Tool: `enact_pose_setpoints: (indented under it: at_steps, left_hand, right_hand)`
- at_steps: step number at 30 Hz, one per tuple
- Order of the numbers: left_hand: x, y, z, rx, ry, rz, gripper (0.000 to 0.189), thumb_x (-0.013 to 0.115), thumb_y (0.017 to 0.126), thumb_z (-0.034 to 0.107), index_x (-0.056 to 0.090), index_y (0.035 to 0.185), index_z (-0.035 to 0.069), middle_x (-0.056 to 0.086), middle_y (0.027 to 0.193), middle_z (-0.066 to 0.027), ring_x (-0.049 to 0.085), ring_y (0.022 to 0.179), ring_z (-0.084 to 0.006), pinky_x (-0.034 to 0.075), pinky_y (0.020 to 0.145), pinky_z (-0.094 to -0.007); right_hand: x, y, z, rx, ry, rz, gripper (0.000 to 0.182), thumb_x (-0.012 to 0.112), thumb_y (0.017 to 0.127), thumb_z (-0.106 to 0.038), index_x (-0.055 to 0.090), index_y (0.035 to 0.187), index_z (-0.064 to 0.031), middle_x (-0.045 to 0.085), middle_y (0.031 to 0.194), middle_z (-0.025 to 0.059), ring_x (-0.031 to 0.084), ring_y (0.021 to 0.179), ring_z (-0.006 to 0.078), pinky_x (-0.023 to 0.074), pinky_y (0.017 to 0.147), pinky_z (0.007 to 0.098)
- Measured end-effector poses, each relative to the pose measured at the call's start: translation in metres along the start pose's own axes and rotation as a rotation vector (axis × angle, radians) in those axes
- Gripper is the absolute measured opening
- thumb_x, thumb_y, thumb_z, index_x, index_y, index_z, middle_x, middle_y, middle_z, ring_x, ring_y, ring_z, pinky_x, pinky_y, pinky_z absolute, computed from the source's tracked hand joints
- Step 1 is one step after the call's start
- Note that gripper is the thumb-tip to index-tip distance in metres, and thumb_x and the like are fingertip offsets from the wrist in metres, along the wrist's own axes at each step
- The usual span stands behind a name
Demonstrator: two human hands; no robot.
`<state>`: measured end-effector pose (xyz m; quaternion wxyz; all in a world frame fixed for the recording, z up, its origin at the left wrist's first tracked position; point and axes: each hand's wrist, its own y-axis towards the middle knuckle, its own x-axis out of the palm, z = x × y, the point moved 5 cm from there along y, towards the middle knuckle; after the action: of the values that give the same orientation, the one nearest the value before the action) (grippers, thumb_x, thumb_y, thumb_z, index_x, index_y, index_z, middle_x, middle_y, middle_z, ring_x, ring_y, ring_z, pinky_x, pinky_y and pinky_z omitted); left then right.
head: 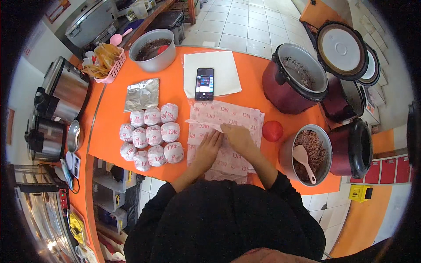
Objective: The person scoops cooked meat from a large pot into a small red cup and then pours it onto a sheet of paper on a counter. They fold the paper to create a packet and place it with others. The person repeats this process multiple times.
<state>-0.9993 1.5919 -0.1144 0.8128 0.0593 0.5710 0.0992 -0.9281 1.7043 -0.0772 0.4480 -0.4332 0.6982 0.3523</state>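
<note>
Sheets of printed rice wrapping paper (227,111) lie in a stack before me. My left hand (208,149) rests on the paper with its fingers extended; its thumb is hidden. Close beside it, my right hand (239,138) pinches a raised, folded edge of the top sheet (205,123). Whatever may lie under the hands is hidden. Left of the stack sit several round paper-wrapped bundles (153,135) in rows. Right of it is a round red object (272,131), perhaps an upturned bowl. Cooked reddish-brown rice (312,141) fills part of a metal pot (285,154), with a pale rice paddle (303,159) in it.
A smartphone (204,84) lies on white sheets (227,70) beyond the wrapping paper. Silver foil packaging (142,94) and a metal pot (154,62) stand back left. A maroon rice cooker (283,88) stands back right. Steel cookers (69,95) line the left counter.
</note>
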Motion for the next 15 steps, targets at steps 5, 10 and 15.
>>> enact_pose_setpoints:
  at_steps: [5,10,15]
  left_hand:
    - [-0.024,-0.007,0.014,0.003,0.134,0.294,0.047,0.056,0.086,0.014,0.046,0.13,0.002,0.039,0.142,-0.0156,0.04,0.128,-0.0302,0.028,0.107,-0.0483]
    - [-0.017,-0.008,0.007,-0.139,0.217,0.221,0.045,0.057,0.087,0.021,0.049,0.129,0.007,0.049,0.135,-0.0131,0.051,0.116,-0.0268,0.035,0.099,-0.0476]
    - [-0.004,-0.021,-0.029,-0.253,0.05,0.005,0.041,0.054,0.085,0.016,0.05,0.124,0.005,0.063,0.109,-0.0125,0.06,0.101,-0.0266,0.04,0.093,-0.0432]
  right_hand:
    - [0.002,-0.037,-0.028,-0.072,-0.104,0.191,0.05,0.054,0.087,-0.018,0.046,0.129,0.0053,0.043,0.138,0.0211,0.043,0.128,0.0348,0.0359,0.105,0.0449]
    - [0.027,-0.067,-0.012,0.042,-0.089,0.311,0.051,0.057,0.086,-0.015,0.045,0.132,0.0021,0.046,0.137,0.0178,0.047,0.126,0.0325,0.0393,0.101,0.0441]
    - [0.034,-0.06,0.038,0.204,0.205,0.069,0.044,0.061,0.082,-0.011,0.053,0.124,-0.0056,0.06,0.119,0.0116,0.061,0.1,0.0305,0.0461,0.086,0.0421]
